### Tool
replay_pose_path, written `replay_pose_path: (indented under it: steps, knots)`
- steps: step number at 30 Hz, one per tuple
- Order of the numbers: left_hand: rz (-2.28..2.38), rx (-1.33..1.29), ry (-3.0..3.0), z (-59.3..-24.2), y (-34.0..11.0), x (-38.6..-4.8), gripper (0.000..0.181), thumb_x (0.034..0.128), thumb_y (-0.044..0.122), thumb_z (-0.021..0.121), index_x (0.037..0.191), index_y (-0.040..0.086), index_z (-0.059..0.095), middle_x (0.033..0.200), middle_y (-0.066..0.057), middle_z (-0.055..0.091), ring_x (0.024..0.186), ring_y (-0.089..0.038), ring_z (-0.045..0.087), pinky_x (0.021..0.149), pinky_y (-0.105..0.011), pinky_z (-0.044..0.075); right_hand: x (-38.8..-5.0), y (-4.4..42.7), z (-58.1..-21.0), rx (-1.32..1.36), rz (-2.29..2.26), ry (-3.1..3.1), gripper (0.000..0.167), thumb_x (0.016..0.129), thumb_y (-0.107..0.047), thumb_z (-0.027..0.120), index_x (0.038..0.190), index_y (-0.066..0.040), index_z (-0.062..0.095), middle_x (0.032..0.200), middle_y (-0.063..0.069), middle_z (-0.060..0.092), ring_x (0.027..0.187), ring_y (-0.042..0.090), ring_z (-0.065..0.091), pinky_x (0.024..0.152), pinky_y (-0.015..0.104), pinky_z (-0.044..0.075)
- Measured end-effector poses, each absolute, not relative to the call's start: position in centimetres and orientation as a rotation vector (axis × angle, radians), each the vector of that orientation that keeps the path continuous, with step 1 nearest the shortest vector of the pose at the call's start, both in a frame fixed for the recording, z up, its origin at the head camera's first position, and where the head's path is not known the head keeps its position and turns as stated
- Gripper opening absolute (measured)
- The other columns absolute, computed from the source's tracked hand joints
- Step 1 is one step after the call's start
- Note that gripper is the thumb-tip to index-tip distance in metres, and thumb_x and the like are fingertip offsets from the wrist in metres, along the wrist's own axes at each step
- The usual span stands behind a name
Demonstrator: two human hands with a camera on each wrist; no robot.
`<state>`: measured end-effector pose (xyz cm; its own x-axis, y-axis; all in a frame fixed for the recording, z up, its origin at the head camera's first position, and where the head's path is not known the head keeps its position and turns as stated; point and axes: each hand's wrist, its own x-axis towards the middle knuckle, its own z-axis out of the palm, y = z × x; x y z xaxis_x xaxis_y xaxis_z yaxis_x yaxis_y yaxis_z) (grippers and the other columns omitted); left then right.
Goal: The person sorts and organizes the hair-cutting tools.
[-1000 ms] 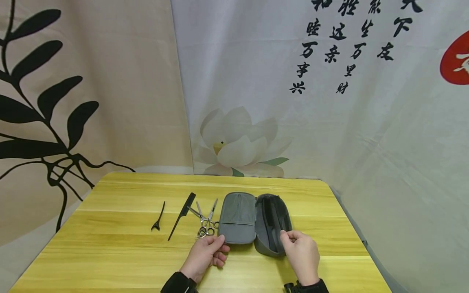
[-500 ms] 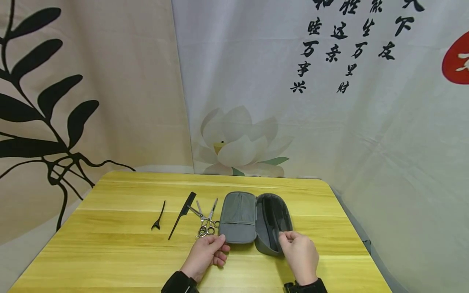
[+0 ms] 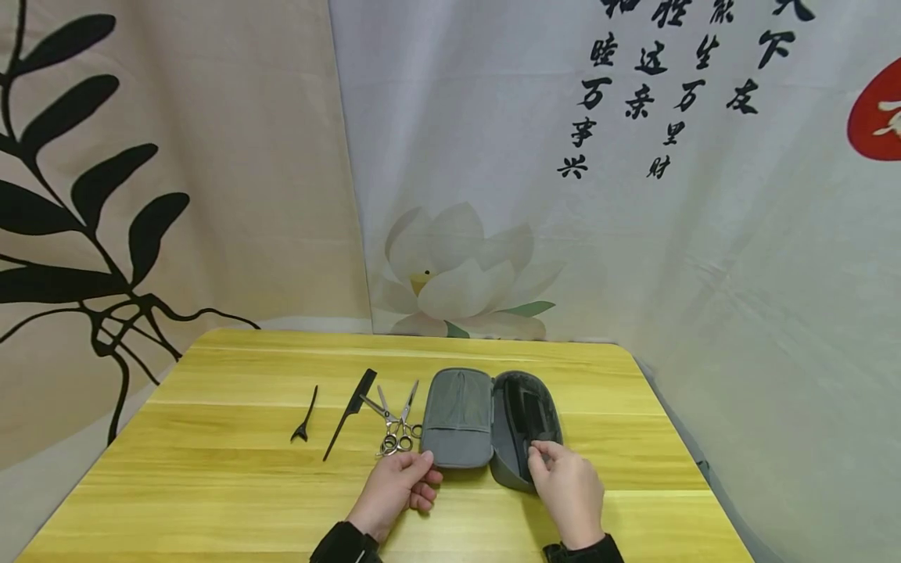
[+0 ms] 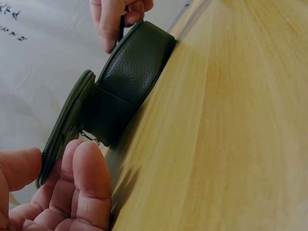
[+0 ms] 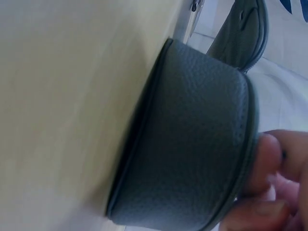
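Note:
A grey zip case [image 3: 508, 465] lies unfolded on the table, its lid [image 3: 457, 410] to the left. My left hand [image 3: 394, 489] pinches the lid's near edge between thumb and fingers, as the left wrist view confirms. Over the case's deep half, my right hand [image 3: 568, 493] pinches the near end of a long black thing [image 3: 517, 414], whose kind I cannot tell. A dark sliver shows between those fingertips in the left wrist view. The case's textured outer wall [image 5: 192, 139] fills the right wrist view, with right fingers at its rim.
Left of the case lie crossed silver scissors [image 3: 396, 430], a black tail comb [image 3: 352, 410] and a small black forked clip [image 3: 303, 426]. The wooden table [image 3: 211, 500] ends at a printed cloth backdrop [image 3: 464, 156].
My right hand has shifted slightly left over the deep half, and the black thing inside has moved with it. My left hand stays on the lid.

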<state>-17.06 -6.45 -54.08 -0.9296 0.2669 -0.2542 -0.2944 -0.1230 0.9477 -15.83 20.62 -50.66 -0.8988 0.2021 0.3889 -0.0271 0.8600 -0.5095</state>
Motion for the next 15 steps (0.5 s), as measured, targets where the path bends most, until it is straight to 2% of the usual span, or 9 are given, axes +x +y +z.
replay_pose_path:
  steps: [3,6,10,15]
  knots:
    - [2.107,-0.024,1.791,-54.08,-6.44,-17.07,0.045,0.1117,0.031,0.059,0.118,-0.013,0.064,0.09,-0.005,0.074,0.07,-0.01,0.068,0.061,-0.025,0.062,-15.78,20.5,-50.92,-0.037,0.687,-2.564,0.005,0.092,-0.024,0.085,0.092,-0.019,0.087,0.056,-0.013,0.063,0.045,-0.002,0.043,0.042,0.021,0.027]
    - [2.11,-0.019,1.79,-54.06,-6.45,-17.06,0.045,0.1117,0.031,0.059,0.119,-0.013,0.064,0.091,-0.005,0.074,0.07,-0.01,0.067,0.062,-0.025,0.061,-15.79,20.41,-51.13,0.06,0.659,-2.535,0.006,0.091,-0.028,0.087,0.089,-0.023,0.086,0.057,-0.017,0.061,0.047,-0.004,0.045,0.045,0.019,0.028]
    - [2.111,-0.016,1.79,-53.97,-6.47,-17.03,0.044,0.1119,0.03,0.059,0.119,-0.013,0.064,0.091,-0.006,0.074,0.07,-0.01,0.067,0.062,-0.025,0.061,-15.83,20.23,-51.25,0.16,0.658,-2.548,0.008,0.089,-0.032,0.088,0.093,-0.025,0.086,0.07,-0.016,0.073,0.055,-0.005,0.056,0.049,0.017,0.037]
    - [2.106,-0.016,1.79,-53.83,-6.52,-17.0,0.043,0.1121,0.03,0.058,0.117,-0.012,0.064,0.092,-0.006,0.074,0.071,-0.01,0.068,0.063,-0.026,0.062,-15.75,20.04,-51.33,0.23,0.649,-2.593,0.014,0.087,-0.033,0.089,0.097,-0.024,0.086,0.085,-0.01,0.08,0.069,0.005,0.071,0.057,0.023,0.052]
